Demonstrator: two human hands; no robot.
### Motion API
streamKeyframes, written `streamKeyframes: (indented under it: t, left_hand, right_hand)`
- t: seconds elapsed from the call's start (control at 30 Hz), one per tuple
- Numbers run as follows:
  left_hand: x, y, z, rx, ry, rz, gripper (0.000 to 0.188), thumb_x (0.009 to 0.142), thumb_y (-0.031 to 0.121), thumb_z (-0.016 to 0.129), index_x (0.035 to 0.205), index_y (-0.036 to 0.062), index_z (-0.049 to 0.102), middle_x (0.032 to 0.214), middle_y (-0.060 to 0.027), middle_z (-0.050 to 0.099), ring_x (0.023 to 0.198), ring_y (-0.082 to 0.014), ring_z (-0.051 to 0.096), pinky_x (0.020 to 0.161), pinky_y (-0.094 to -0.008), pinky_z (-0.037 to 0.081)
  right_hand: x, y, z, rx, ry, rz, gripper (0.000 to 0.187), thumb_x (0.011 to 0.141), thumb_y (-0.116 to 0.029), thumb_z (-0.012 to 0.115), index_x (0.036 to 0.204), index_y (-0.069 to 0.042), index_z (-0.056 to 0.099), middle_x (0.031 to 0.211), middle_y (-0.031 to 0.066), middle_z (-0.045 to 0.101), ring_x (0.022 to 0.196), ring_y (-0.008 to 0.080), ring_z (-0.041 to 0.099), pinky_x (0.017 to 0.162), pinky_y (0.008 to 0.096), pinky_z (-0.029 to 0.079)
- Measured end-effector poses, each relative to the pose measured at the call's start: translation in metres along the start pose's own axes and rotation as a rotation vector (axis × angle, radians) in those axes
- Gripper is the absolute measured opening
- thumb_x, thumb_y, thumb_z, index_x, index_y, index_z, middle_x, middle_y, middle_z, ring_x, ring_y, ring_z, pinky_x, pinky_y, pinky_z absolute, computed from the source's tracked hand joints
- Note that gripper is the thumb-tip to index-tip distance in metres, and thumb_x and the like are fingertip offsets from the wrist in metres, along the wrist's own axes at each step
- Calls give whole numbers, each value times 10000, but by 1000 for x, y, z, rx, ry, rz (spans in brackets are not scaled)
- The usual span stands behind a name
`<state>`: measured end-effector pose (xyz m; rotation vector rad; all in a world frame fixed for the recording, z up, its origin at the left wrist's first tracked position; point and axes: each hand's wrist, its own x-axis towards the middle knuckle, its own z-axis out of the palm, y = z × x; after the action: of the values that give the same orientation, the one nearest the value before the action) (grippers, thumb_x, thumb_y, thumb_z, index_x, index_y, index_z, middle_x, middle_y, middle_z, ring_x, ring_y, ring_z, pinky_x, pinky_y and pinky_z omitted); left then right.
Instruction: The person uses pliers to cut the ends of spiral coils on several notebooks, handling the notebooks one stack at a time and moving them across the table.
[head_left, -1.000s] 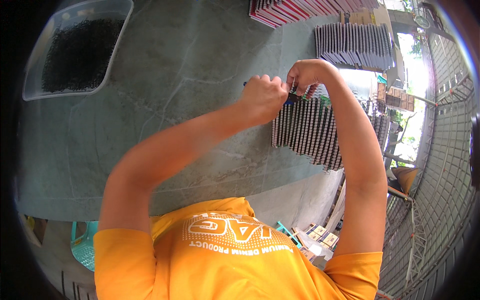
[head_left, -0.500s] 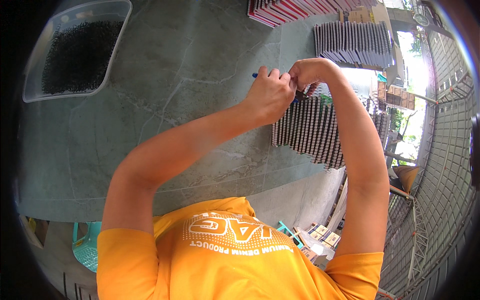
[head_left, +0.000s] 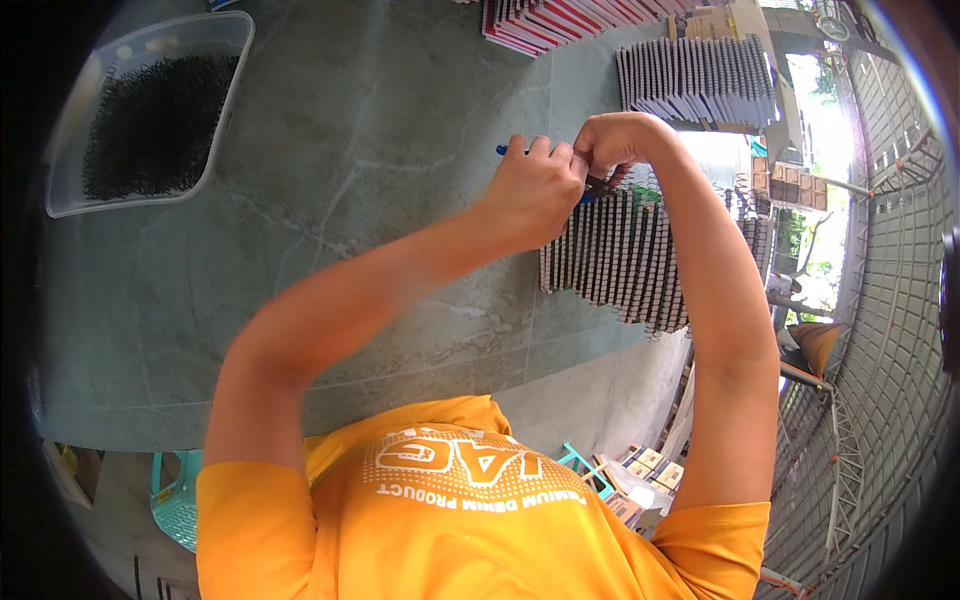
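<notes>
My left hand is closed around blue-handled pliers, whose dark jaws sit at the edge of a stack of spiral-bound notebooks. One blue handle end pokes out past the knuckles. My right hand bends in from the far side, fingers curled and pinched close to the jaws, touching or nearly touching my left fingertips. What the right fingers grip is hidden. Black coils run in rows along the notebooks, and some loose coil ends stick out at the near edge.
A clear plastic tub of black coils stands at the far left. Behind my hands are another coil-bound stack and red-edged books. A green plastic chair stands below the grey table; small boxes lie lower right.
Both hands stay together at the notebook stack, with the pliers still in my left hand. The view has shifted slightly; my right fingers have moved a little at the jaws.
</notes>
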<state>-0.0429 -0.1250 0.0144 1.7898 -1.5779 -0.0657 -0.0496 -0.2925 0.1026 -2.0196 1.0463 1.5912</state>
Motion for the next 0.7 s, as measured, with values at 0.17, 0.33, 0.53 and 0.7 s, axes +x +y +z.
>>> streamKeyframes:
  t: [0.17,0.33,0.53,0.7]
  left_hand:
    - [9,6,-3,40,-26,13,437,729,117,623,1149,5,574,884,-80,592,884,-252,576,775,-415,424]
    - [7,8,-4,77,-15,2,361,737,127,625,1081,20,592,876,-72,592,878,-243,579,776,-425,422]
    - [4,6,-4,48,-46,-8,256,728,134,646,966,46,607,853,-73,591,832,-231,587,737,-390,436]
    - [7,-2,6,-151,-148,-61,216,729,140,656,914,45,598,840,-102,603,810,-265,611,714,-399,474]
  right_hand:
    - [-9,-9,1,-86,51,76,279,718,87,578,969,-6,657,926,83,663,874,200,639,740,360,594]
    - [-14,-9,0,-69,32,131,279,722,72,592,974,-27,659,935,64,664,880,189,636,714,352,593]
    - [-8,-5,-2,-48,3,101,261,719,46,657,971,-17,658,906,66,664,842,181,639,700,340,588]
    - [-6,-1,-4,20,-38,62,259,730,35,695,984,4,655,902,83,665,795,177,643,697,328,584]
